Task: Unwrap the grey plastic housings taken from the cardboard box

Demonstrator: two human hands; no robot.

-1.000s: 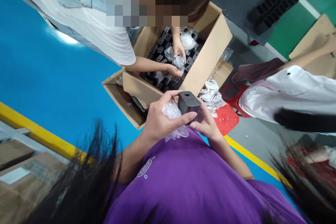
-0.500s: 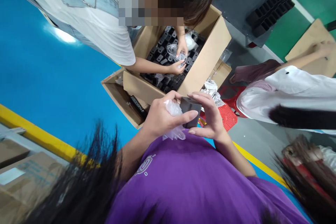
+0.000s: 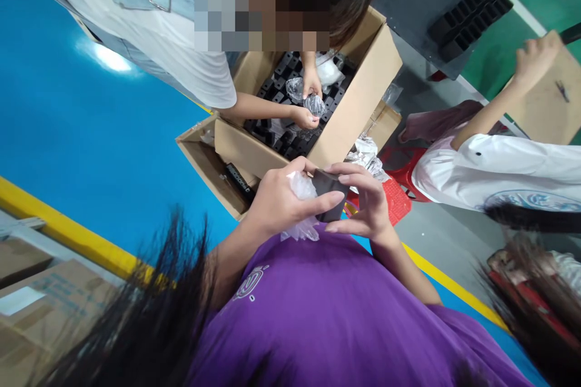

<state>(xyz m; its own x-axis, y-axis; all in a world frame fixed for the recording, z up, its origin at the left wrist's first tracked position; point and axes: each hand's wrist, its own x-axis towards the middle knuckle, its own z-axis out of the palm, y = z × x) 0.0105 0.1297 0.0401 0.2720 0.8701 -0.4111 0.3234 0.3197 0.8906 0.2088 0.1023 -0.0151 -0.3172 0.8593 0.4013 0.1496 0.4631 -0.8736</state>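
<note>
My left hand (image 3: 284,198) is closed around a small dark grey block-shaped part (image 3: 332,208), its thumb lying across the front face. Bunched in the same palm is a crumpled clear plastic bag (image 3: 300,227), which hangs out below. From the other side my right hand (image 3: 368,202) grips the part, with fingertips on its upper edge and the thumb by its lower corner. The part is held in front of my purple shirt, close to the near side of a large cardboard box (image 3: 358,106).
Inside the box lie several black parts (image 3: 272,97) and plastic bags; a co-worker's hands (image 3: 311,103) handle a bagged piece there. A smaller open carton (image 3: 204,160) adjoins it. Rightward are a red stool (image 3: 399,199), a seated person (image 3: 472,160) and a stack of black trays (image 3: 474,12).
My right fingers have shifted and curled slightly on the part, while my left hand stays nearly still. The seated person at right has raised an arm off the board. The co-worker's fingers moved slightly.
</note>
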